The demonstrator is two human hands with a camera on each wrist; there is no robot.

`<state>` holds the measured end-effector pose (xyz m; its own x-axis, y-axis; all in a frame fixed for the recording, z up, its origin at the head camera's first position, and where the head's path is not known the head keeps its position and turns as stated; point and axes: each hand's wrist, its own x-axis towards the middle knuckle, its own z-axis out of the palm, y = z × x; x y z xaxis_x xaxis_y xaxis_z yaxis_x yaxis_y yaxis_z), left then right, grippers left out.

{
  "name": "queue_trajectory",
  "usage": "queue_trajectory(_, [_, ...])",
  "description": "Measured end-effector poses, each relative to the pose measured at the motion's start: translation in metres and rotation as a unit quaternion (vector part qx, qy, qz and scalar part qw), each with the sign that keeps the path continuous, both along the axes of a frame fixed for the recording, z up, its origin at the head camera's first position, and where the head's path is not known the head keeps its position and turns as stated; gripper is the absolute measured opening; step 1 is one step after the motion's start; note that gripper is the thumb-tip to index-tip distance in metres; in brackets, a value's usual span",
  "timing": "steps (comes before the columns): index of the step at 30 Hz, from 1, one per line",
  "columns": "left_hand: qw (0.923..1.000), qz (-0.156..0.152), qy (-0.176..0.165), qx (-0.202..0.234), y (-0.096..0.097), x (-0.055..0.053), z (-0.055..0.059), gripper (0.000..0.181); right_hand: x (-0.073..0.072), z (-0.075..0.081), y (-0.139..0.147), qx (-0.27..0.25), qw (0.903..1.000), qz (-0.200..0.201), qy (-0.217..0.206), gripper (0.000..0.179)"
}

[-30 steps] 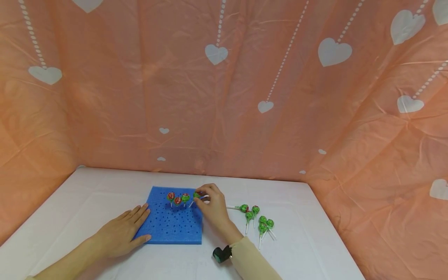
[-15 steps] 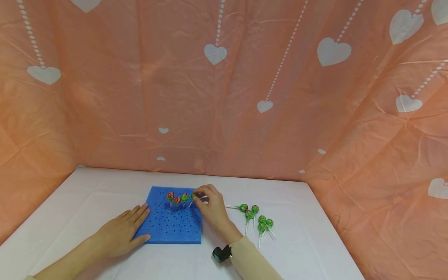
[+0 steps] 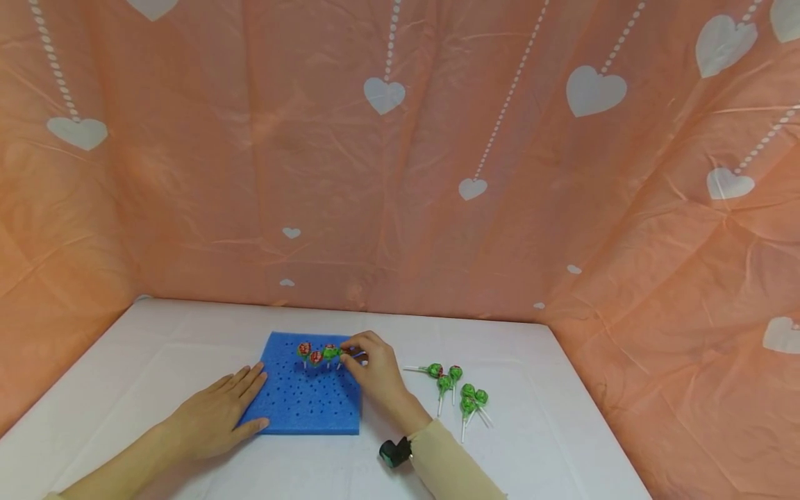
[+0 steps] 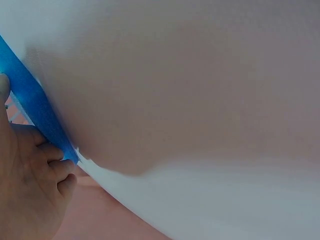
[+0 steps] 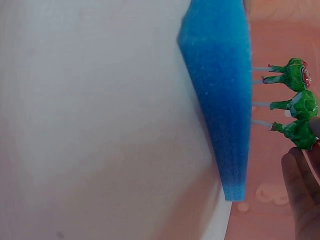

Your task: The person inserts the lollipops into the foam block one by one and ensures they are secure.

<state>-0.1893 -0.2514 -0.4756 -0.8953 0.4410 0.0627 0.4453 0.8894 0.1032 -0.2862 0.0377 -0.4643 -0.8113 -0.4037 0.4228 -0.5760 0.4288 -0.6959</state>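
Observation:
A blue foam block (image 3: 306, 403) dotted with small holes lies on the table. My left hand (image 3: 215, 420) rests flat on its left edge with the fingers straight; the left wrist view shows the fingers (image 4: 50, 155) along the block's side. Near the block's far right corner, my right hand (image 3: 378, 368) pinches a green-wrapped lollipop (image 5: 297, 134) by its head. That lollipop's stick meets the foam's top face in the right wrist view. Several other lollipops stand upright in a row to its left, among them a red one (image 3: 304, 349) and a green one (image 3: 329, 352).
Loose green lollipops (image 3: 469, 406) lie on the white table (image 3: 537, 410) right of the block, several in two groups. A black wrist camera (image 3: 395, 453) sits on the right wrist. An orange curtain (image 3: 350, 208) with white hearts hangs behind and at both sides.
My right hand has moved slightly left with the pinched lollipop, bringing it close beside the standing ones, and its stick looks more upright. The left hand has stayed in place.

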Motion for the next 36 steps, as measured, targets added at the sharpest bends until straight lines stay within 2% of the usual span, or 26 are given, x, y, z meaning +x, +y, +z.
queue_trajectory(17, [0.9999,-0.003,-0.013,0.005,-0.001,-0.002,-0.001,0.084,0.007,0.002,0.004,0.014,0.9999,0.007,0.004,0.025])
queue_trajectory(24, [0.9999,-0.003,-0.011,0.003,-0.001,-0.002,0.0,0.083,0.006,0.004,0.013,0.0,0.9999,0.003,0.014,0.028])
queue_trajectory(32, [0.9997,0.0,-0.024,0.004,0.0,-0.001,0.002,0.083,0.007,0.008,0.032,-0.032,0.9988,-0.026,0.027,0.027])
queue_trajectory(36, [0.9998,-0.003,-0.018,0.007,0.0,-0.001,0.002,0.083,0.006,0.007,0.045,-0.039,0.9974,-0.05,0.033,0.028])
